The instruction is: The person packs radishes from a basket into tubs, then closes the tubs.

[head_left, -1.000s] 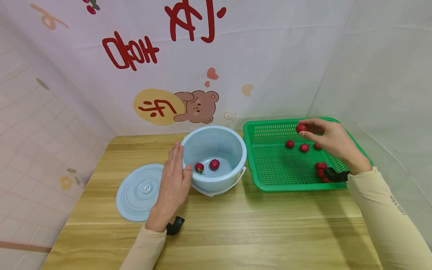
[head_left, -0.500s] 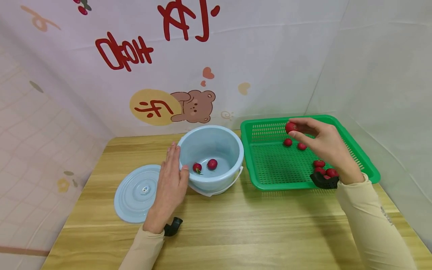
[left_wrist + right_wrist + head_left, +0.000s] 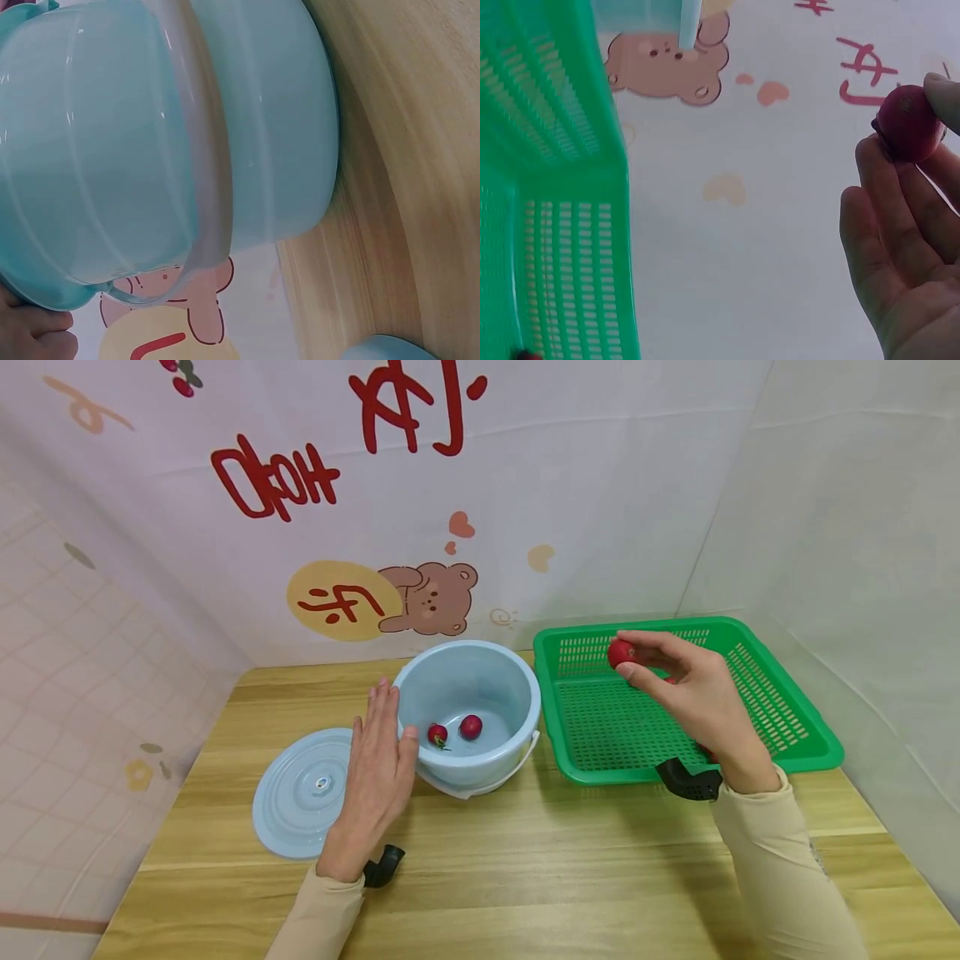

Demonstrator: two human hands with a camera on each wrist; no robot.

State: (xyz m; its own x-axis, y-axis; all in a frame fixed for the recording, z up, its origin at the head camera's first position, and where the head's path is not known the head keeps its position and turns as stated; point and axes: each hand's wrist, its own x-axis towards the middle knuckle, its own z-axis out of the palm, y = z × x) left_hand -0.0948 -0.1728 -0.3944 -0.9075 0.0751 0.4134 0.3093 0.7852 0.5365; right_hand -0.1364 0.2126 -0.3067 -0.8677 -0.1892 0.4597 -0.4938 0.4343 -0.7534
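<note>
The right grip (image 3: pixel 693 693) pinches one red fruit (image 3: pixel 620 653), thumb below and fingers above, reaching in from 5 o'clock with the fingertips towards 10 o'clock. This fruit is almost round, so I can make out no clear long axis; in the right wrist view a small dark nub juts out at its 9 o'clock side, and a pale scar faces the camera. Seen from the head, it is held up over the 10 o'clock part of the green basket (image 3: pixel 611 722). A second fruit (image 3: pixel 670 680) shows partly behind the fingers, and a sliver of red shows beside the wrist.

At 8 o'clock from the held fruit stands the blue bucket (image 3: pixel 476 767), upright, its white handle (image 3: pixel 527 758) hanging low round the 4 to 7 o'clock side. Inside lie a plain fruit (image 3: pixel 471 727) and, at its 9 o'clock, a stalked fruit (image 3: pixel 437 735) whose green end points to 5 o'clock.

The left grip (image 3: pixel 375 777) is unclenched, grasping nothing, its straight fingers against the bucket's 9 o'clock side and pointing just past 12. Partly beneath it in view, the blue lid (image 3: pixel 285 818) lies flat on the wooden counter (image 3: pixel 525 877) at the bucket's 8 o'clock. Towards 12, a printed bear (image 3: pixel 442 600) decorates the wall.
</note>
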